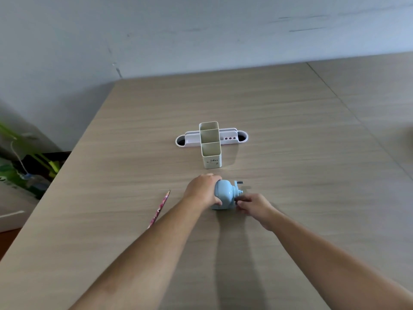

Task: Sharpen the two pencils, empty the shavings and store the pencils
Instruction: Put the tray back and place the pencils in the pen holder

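Two bare forearms reach in from the near edge across the wood-grain tabletop (290,130), and both hands meet at the light blue crank sharpener (224,193) sitting a little right of centre. The left hand (202,190) is clamped over the sharpener's left side, fingers wrapped over the rounded top and thumb down its near face, a firm grip pinning the body to the tabletop. The right hand (253,205) is just to the right of it, fingertips pinched on the small dark crank handle (239,199) at the sharpener's right end; that grip is closed on the handle. Whether a pencil sits inside the sharpener cannot be told, as the left hand covers that side.

Off to the left, apart from the hands, one pink patterned pencil (159,209) lies flat on the tabletop, its pointed tip angled away toward the far side. Only this one pencil is visible.

Farther out, straight beyond the sharpener, stands a cream pen holder (211,153) with three open compartments in a row, nothing showing inside them. Touching or just behind it lies a low white organiser tray (192,138) running left to right. Beyond that, the grey wall (201,30).
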`<action>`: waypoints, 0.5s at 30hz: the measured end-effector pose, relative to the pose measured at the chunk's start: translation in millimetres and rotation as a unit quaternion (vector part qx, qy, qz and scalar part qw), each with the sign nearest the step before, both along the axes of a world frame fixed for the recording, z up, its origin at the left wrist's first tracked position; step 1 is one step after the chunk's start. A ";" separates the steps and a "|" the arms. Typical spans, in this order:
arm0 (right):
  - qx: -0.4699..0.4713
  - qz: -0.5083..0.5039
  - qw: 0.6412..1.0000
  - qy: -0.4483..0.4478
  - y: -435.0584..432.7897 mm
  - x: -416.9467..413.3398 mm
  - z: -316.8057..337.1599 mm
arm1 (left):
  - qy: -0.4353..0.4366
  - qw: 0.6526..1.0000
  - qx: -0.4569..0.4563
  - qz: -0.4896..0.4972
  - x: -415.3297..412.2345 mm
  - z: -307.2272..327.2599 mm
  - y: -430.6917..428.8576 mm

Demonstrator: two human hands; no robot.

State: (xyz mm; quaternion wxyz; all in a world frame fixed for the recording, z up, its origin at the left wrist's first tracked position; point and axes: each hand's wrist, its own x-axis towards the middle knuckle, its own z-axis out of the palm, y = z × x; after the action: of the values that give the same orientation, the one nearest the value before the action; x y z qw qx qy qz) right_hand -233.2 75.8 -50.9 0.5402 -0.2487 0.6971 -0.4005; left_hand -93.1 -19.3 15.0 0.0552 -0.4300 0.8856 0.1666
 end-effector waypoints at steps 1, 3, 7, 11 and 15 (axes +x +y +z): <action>-0.007 0.006 1.000 -0.027 0.3 5.3 0.7 | 0.002 1.000 0.001 0.001 0.3 -0.5 -0.3; -0.011 0.006 0.999 -0.051 1.2 9.3 1.7 | 0.003 1.000 0.004 0.003 0.6 -0.9 -0.8; -0.007 0.015 0.999 -0.036 3.4 9.4 1.9 | 0.023 1.000 0.015 0.005 2.3 -3.4 -2.0; 0.099 0.068 0.990 0.071 6.3 13.4 6.6 | 0.049 0.999 0.012 0.011 13.3 -3.4 -1.4; 0.177 0.249 0.949 0.078 13.7 33.4 15.6 | 0.092 0.992 -0.006 0.084 49.5 5.8 -17.0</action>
State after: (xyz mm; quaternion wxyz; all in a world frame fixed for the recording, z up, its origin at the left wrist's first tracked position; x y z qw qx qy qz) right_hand -199.8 89.4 -35.4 0.6022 -0.3453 0.7124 -0.1028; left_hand -43.6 -36.3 20.9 -0.0431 -0.4858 0.8488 0.2040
